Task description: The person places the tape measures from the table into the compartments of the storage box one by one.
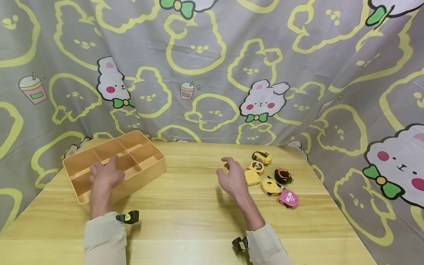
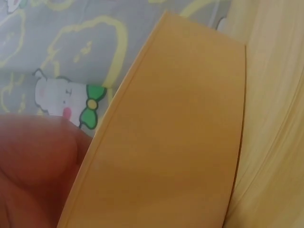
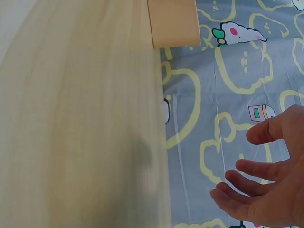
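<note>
A compartmented orange box [image 1: 145, 179] is seen at the left of a wooden counter [image 1: 185, 228], overhung by a person's left hand [image 1: 107, 176]; whether its fingers are clamped or loose cannot be told. The right hand [image 1: 233, 179] is held above the counter, fingers apart, near six tape measures [image 1: 271, 186] clustered at right: four yellow, one black, one pink.

matt plastic box [image 1: 143, 179], wooden table [image 1: 185, 209]

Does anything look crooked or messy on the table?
The orange box sits crooked: its long side slants against the back edge of the table. The tape measures lie bunched at right. Nothing looks spilled.
</note>
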`<action>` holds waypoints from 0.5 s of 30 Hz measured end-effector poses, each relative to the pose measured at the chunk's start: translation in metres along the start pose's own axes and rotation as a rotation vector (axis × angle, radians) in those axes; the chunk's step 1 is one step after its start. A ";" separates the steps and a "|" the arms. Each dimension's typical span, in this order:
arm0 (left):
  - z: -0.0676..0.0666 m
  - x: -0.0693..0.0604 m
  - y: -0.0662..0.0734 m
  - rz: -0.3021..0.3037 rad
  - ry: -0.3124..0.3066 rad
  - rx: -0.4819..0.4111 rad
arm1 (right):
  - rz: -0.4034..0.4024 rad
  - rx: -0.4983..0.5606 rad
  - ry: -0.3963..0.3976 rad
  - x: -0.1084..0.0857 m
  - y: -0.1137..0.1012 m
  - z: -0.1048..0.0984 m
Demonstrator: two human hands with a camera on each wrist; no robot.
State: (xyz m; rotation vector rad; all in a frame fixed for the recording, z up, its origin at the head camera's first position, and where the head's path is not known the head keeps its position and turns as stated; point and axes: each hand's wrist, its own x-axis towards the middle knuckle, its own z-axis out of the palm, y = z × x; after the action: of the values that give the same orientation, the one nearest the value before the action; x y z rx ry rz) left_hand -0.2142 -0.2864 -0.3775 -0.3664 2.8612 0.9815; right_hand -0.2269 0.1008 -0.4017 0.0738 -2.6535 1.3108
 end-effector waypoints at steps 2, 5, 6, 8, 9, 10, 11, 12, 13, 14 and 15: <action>0.001 0.001 0.003 0.013 -0.014 0.011 | 0.000 0.002 0.004 0.000 0.000 0.000; 0.003 0.002 0.008 0.034 -0.030 0.051 | -0.001 0.001 0.005 0.001 0.001 0.001; 0.004 0.002 0.010 0.045 -0.032 0.068 | 0.000 0.000 0.006 0.001 0.001 0.001; 0.007 0.003 0.014 0.068 -0.034 0.098 | -0.003 -0.002 0.009 0.001 0.001 0.001; 0.008 0.003 0.017 0.078 -0.035 0.108 | -0.005 -0.004 0.011 0.001 0.001 0.000; 0.009 0.004 0.019 0.087 -0.033 0.119 | -0.006 -0.004 0.012 0.001 0.001 0.000; 0.011 0.004 0.021 0.095 -0.030 0.124 | -0.009 -0.005 0.013 0.001 0.001 0.000; 0.012 0.004 0.023 0.103 -0.028 0.129 | -0.012 -0.004 0.014 0.000 0.001 -0.001; 0.014 0.005 0.024 0.110 -0.026 0.132 | -0.014 -0.004 0.013 0.000 0.001 -0.001; 0.016 0.005 0.026 0.115 -0.024 0.135 | -0.014 -0.001 0.012 0.001 0.001 -0.001; 0.017 0.005 0.028 0.118 -0.025 0.135 | -0.014 -0.001 0.010 0.001 0.001 0.000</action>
State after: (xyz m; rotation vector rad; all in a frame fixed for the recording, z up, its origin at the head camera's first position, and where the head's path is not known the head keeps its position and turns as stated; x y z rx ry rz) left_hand -0.2261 -0.2556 -0.3759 -0.1743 2.9347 0.7973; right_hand -0.2277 0.1020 -0.4023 0.0849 -2.6412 1.3019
